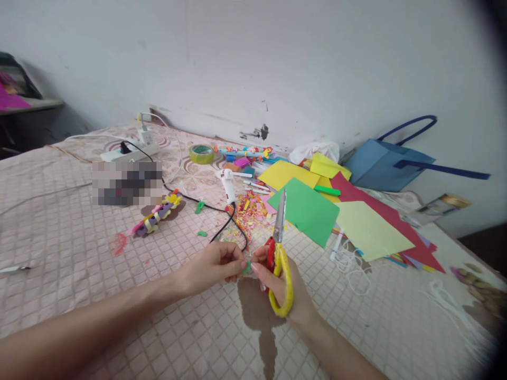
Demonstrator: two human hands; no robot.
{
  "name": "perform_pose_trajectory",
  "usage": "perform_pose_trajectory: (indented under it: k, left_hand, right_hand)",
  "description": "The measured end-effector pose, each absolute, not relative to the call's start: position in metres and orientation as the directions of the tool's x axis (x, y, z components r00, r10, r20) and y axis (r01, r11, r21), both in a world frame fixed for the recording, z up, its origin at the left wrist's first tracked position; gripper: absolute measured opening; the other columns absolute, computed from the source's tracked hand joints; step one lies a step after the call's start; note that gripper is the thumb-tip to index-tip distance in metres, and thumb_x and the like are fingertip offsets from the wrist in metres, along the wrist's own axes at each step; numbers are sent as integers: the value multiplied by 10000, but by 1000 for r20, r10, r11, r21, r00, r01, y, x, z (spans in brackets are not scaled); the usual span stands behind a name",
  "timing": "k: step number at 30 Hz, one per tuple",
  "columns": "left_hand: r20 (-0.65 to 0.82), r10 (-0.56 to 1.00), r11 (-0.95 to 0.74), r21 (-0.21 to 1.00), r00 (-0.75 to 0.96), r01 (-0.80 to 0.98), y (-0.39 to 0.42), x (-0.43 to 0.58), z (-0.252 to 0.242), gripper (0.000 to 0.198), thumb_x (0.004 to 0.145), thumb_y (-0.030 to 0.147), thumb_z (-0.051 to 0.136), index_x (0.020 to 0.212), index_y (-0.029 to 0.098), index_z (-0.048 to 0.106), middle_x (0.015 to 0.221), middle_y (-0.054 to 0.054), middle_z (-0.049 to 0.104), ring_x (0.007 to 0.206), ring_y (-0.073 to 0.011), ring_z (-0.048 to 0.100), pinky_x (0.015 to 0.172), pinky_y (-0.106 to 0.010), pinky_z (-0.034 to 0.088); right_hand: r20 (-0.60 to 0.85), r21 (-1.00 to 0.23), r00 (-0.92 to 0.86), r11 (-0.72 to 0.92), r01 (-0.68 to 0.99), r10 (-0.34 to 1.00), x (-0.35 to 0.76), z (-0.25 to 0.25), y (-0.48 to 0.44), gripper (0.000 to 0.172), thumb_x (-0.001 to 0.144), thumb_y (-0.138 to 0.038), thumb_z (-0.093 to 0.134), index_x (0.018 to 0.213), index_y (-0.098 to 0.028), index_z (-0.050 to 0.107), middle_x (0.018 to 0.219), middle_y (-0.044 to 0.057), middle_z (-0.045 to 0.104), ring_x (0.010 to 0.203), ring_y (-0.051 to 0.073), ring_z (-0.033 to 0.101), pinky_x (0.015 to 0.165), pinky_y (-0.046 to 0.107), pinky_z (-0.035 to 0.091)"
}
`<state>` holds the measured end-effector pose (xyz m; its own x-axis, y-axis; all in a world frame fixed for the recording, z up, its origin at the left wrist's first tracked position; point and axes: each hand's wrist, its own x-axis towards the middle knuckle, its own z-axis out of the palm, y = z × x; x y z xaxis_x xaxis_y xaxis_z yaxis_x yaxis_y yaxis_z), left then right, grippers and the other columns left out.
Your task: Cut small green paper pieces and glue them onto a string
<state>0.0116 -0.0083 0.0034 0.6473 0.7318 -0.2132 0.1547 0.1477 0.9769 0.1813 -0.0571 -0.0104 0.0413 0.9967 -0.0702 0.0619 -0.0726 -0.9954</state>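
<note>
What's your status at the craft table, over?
Left hand pinching small green piece. Right hand holding scissors. Black cord just beyond both hands.

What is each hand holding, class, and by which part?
The left hand pinches a green piece, which part is unclear; the right hand holds scissors by the handles.

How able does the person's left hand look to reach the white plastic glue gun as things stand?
Probably yes: the glue gun is just beyond the left hand, with seemingly only a thin black cord and small coloured scraps between. That hand pinches a small green piece, though, which might need releasing first.
</note>
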Motion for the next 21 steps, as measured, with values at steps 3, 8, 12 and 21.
perform_pose_trajectory:
  k: [3, 8, 12, 21]
  left_hand:
    - [-199, 726, 111, 978, 658, 174, -9, 11, 2, 252, 783, 368, 588, 719, 130, 535, 611, 22, 527, 550, -86, 458, 507, -205, 338]
    - [-173, 722, 69, 981, 670, 179, -8, 10, 3, 236, 785, 357, 585, 719, 133, 544, 602, 30, 514, 552, -82, 447, 506, -199, 340]
    - [-164, 746, 88, 985, 645, 150, -6, 11, 2, 241, 786, 355, 591, 703, 135, 539, 591, 30, 527, 540, -78, 466, 505, -193, 353]
    - [-327, 541, 157, 944, 775, 289, 11, -11, 18, 251, 791, 401, 589, 733, 166, 523, 629, -8, 651, 544, -117, 593, 514, -216, 450]
  right_hand:
    - [-65, -993, 46, -69, 91, 997, 181, -9, -57, 232, 711, -352, 642, 847, -190, 546, 739, -4, 560, 535, 105, 508, 449, 211, 422]
    - [-46, -996, 51, -50, 80, 998, 184, -10, -55, 226, 719, -344, 643, 846, -190, 538, 706, -22, 544, 490, 83, 467, 436, 201, 406]
    - [-58, -996, 63, -62, 65, 996, 186, -13, -55, 246, 737, -370, 647, 867, -189, 544, 699, -32, 532, 483, 76, 470, 431, 195, 408]
    - [-53, -999, 66, -53, -8, 996, 188, -15, -54, 231, 773, -387, 617, 845, -189, 521, 580, -59, 527, 400, 58, 432, 394, 186, 358]
